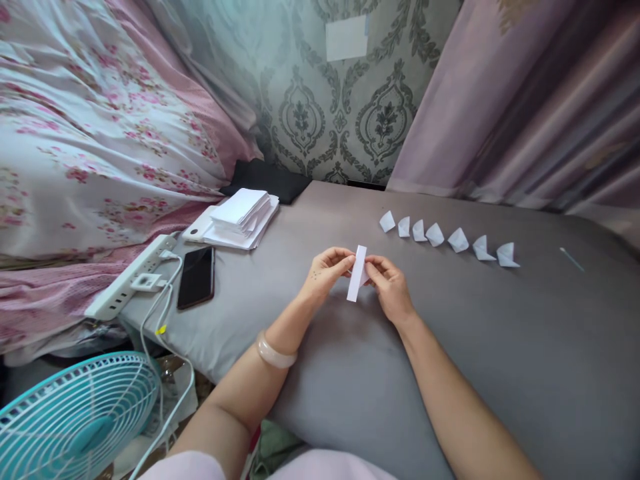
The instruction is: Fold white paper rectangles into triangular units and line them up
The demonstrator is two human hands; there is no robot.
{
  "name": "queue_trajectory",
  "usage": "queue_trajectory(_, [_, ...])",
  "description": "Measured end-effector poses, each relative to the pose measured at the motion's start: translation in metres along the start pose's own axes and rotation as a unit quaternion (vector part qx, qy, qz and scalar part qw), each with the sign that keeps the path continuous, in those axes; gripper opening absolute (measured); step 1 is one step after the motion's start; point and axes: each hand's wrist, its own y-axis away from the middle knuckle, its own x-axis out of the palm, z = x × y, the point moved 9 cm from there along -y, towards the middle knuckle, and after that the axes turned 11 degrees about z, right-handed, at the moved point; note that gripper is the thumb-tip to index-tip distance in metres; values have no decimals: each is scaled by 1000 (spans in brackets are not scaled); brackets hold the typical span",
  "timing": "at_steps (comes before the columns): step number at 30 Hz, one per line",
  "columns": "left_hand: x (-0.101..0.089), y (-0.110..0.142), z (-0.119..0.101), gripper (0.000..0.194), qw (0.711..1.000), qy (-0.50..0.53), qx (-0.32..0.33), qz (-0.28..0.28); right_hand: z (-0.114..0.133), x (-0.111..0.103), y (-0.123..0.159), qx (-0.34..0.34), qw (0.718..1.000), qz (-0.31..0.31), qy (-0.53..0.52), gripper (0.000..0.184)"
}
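Note:
A narrow folded piece of white paper is held up above the grey table surface, its long side running nearly upright in view. My left hand pinches it from the left, thumb at its edge, with a pale bangle on that wrist. From the right, my right hand grips its other edge between thumb and fingers. Some fingertips are hidden behind the paper. Beyond my right hand stands a slanting row of several small folded white paper boats.
A stack of white paper lies at the back left, by a black folded item. Closer in are a phone and a power strip with cables. A turquoise fan stands lower left. A thin white stick lies far right.

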Motion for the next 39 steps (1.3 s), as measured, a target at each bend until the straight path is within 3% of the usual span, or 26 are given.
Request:
queue_trajectory(9, [0, 1, 1, 26, 999, -47, 12, -13, -5, -7, 0, 28, 998, -54, -16, 37])
queue_trajectory(17, [9, 1, 7, 25, 998, 36, -20, 46, -7, 1, -1, 61, 988, -2, -142, 33])
queue_trajectory(24, [13, 1, 5, 24, 997, 25, -10, 72, -4, 9, 1, 60, 978, 45, -194, 21])
queue_trajectory(33, [17, 2, 5, 21, 995, 36, -2, 89, -3, 16, 1, 69, 968, 78, -229, 22])
queue_trajectory(39, [28, 4, 1, 23, 988, 47, 3, 145, -7, 15, 1, 74, 954, 87, -276, 18])
